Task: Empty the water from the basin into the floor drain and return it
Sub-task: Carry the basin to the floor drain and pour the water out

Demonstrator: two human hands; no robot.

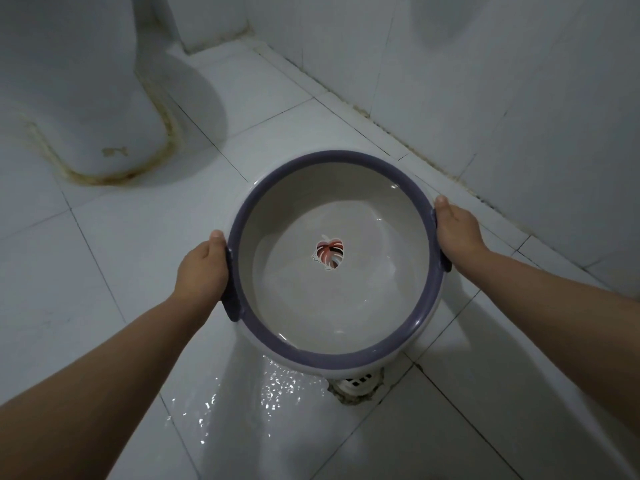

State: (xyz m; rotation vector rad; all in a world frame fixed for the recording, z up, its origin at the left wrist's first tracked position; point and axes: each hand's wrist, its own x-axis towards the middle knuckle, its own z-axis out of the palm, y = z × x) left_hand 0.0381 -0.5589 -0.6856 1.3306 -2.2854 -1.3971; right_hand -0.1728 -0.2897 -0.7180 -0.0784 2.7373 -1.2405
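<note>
A round white basin (381,209) with a purple rim and a red leaf print on its bottom is held over the tiled floor, tilted toward me. A little water lies in its lower part. My left hand (202,268) grips the left handle and my right hand (457,230) grips the right handle. Just below the basin's near edge, the white floor drain (356,381) is partly hidden by it. Wet, glistening water (273,386) spreads over the tiles to the left of the drain.
A white toilet base (86,98) with yellowed sealant stands at the upper left. A tiled wall (502,81) runs diagonally along the right, close to the basin. Wet tiles lie between me and the drain.
</note>
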